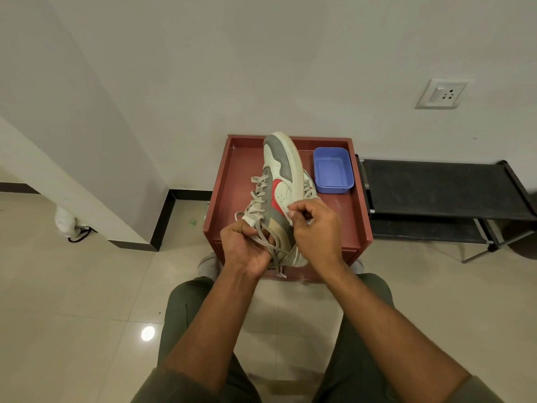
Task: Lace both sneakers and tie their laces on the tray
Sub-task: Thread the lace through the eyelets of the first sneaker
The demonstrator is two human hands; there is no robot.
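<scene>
Red tray point(232, 181) against white wall point(261, 68), tiled floor point(72, 286); blue tub point(332, 170); left hand point(245, 248) grips laces point(263, 237), right hand point(315, 228) apparently pinches sneaker point(283, 170).

My sneaker point(281, 181) looks like scuffed matt leather with flat woven laces point(257, 196); beside it, a smooth blue plastic tub point(332, 170); underneath, glossy floor tiles point(72, 286).

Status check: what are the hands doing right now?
Left hand grips laces. Right hand pinches sneaker, held tilted over tray. Second sneaker partly hidden behind it.

Tilted sneaker point(283, 181) in both hands point(247, 248), over tray point(229, 181)
</scene>
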